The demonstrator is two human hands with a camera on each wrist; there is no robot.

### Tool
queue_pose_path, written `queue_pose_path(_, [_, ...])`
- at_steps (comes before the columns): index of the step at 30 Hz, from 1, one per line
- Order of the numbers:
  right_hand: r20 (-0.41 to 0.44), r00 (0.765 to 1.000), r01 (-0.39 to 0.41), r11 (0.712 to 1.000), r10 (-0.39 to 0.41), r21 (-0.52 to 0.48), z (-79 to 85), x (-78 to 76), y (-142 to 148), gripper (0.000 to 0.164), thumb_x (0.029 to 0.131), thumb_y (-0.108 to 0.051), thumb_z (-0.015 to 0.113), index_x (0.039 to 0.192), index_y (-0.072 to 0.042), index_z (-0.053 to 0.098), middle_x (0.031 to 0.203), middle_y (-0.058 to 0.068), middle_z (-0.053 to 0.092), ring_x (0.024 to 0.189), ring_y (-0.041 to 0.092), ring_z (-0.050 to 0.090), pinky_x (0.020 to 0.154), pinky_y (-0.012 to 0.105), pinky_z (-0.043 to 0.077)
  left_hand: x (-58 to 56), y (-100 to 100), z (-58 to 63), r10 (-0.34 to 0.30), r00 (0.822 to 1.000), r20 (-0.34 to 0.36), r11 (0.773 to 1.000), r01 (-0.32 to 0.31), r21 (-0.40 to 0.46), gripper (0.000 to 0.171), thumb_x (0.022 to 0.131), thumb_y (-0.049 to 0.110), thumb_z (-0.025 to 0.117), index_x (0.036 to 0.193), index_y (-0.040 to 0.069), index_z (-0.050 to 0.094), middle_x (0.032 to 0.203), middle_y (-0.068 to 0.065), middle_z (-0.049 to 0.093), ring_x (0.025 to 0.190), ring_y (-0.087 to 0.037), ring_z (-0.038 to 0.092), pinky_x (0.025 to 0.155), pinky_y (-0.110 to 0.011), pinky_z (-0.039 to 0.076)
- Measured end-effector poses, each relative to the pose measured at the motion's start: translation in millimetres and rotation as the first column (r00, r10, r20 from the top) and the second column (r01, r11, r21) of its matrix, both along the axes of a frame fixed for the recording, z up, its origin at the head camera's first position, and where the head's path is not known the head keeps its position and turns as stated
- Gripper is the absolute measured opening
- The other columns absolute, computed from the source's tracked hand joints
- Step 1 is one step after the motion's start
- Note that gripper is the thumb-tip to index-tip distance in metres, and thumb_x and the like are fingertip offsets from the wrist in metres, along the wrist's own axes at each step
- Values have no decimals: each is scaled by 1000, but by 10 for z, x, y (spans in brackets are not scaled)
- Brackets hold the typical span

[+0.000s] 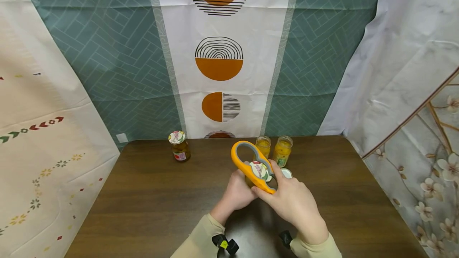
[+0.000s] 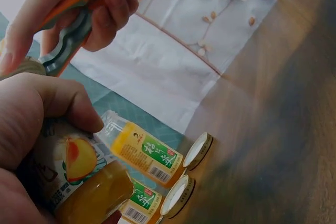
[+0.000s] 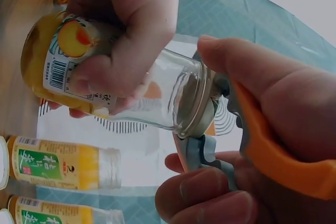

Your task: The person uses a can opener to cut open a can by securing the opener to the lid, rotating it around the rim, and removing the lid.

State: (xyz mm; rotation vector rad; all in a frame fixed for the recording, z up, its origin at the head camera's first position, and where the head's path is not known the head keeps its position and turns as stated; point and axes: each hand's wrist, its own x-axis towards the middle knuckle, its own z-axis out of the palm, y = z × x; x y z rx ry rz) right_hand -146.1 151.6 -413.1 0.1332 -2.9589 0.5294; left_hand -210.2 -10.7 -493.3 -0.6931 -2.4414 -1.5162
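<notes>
My left hand (image 1: 236,194) grips a glass jar (image 3: 168,85) with a peach label and yellow contents, tilted in front of me. Its patterned lid (image 1: 259,169) is still on, framed by an orange and grey jar opener (image 1: 251,175). My right hand (image 1: 295,200) holds the opener, fingers curled on its handle side and thumb near the lid's edge. In the right wrist view the opener's grey toothed inner edge (image 3: 207,148) sits against the lid's rim. Part of the jar's body is hidden behind my left fingers.
Two lidless jars of yellow food, a left one (image 1: 263,145) and a right one (image 1: 283,152), stand at the table's back right. Their loose lids (image 2: 198,150) lie in front of them. A lidded dark jar (image 1: 179,146) stands back left on the brown table (image 1: 150,206), before the hanging cloth.
</notes>
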Motion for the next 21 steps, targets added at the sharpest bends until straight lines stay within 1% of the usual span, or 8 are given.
queue_pose_path(3, [-28, 999, -14, 1000, 14, 8, 14, 15, 13, 97, 75, -87, 51, 149, -25, 40, 90, 14, 69, 74, 30, 65, 60, 46, 52, -2, -18, 10, -47, 999, 11, 999, 47, 22, 58, 67, 18, 87, 115, 16, 55, 106, 5, 63, 99, -9, 58, 91, -38, 52])
queue_pose_path(5, [-30, 999, -23, 1000, 24, 10, 21, 18, 23, 96, 75, -87, 52, 149, -26, 40, 88, 13, 68, 73, 29, 64, 60, 46, 52, -2, -34, 21, -81, 996, 34, 996, 79, 41, 59, 68, 18, 87, 117, 17, 55, 108, 5, 63, 100, -9, 58, 92, -39, 51])
queue_pose_path(9, [-22, 999, -37, 999, 37, 15, 29, 12, 52, 98, 73, -89, 52, 149, -28, 40, 85, 12, 68, 75, 28, 64, 60, 45, 52, -3, -60, 29, -147, 986, 82, 987, 141, 76, 62, 69, 17, 87, 121, 18, 54, 111, 6, 63, 102, -9, 59, 93, -40, 51])
queue_pose_path(11, [-18, 999, -47, 999, 48, 20, 34, 8, 73, 99, 72, -89, 52, 150, -29, 39, 83, 11, 68, 75, 27, 64, 60, 44, 52, -4, -70, 28, -170, 981, 92, 984, 163, 78, 64, 69, 17, 86, 124, 17, 53, 113, 5, 63, 103, -9, 58, 94, -40, 50])
queue_pose_path(13, [-14, 998, -61, 998, 62, 27, 42, 10, 98, 100, 71, -89, 53, 150, -30, 40, 77, 8, 65, 72, 25, 62, 57, 42, 50, -3, -80, 28, -198, 976, 95, 979, 191, 74, 69, 68, 14, 86, 128, 17, 52, 116, 5, 62, 105, -9, 57, 96, -40, 49])
queue_pose_path(15, [-10, 997, -77, 996, 77, 35, 52, 21, 130, 100, 69, -89, 55, 150, -31, 40, 68, 4, 60, 65, 21, 58, 54, 39, 48, 10, -90, 45, -238, 965, 108, 970, 230, 81, 73, 67, 9, 84, 132, 15, 51, 119, 4, 61, 107, -10, 56, 97, -40, 48])
queue_pose_path(18, [-12, 994, -105, 994, 106, 40, 72, 36, 181, 99, 68, -88, 57, 150, -35, 40, 56, -2, 48, 55, 16, 49, 50, 35, 43, 77, -119, 196, -325, 938, 120, 943, 311, 118, 74, 65, -1, 80, 132, 8, 51, 120, -1, 61, 107, -13, 55, 97, -39, 48])
queue_pose_path(21, [-19, 991, -128, 991, 129, 39, 94, 40, 220, 97, 68, -88, 57, 149, -37, 41, 52, -4, 44, 50, 14, 44, 48, 33, 41, 145, -149, 375, -404, 906, 128, 910, 384, 155, 68, 66, -7, 76, 129, 3, 52, 118, -4, 61, 104, -13, 55, 96, -36, 48])
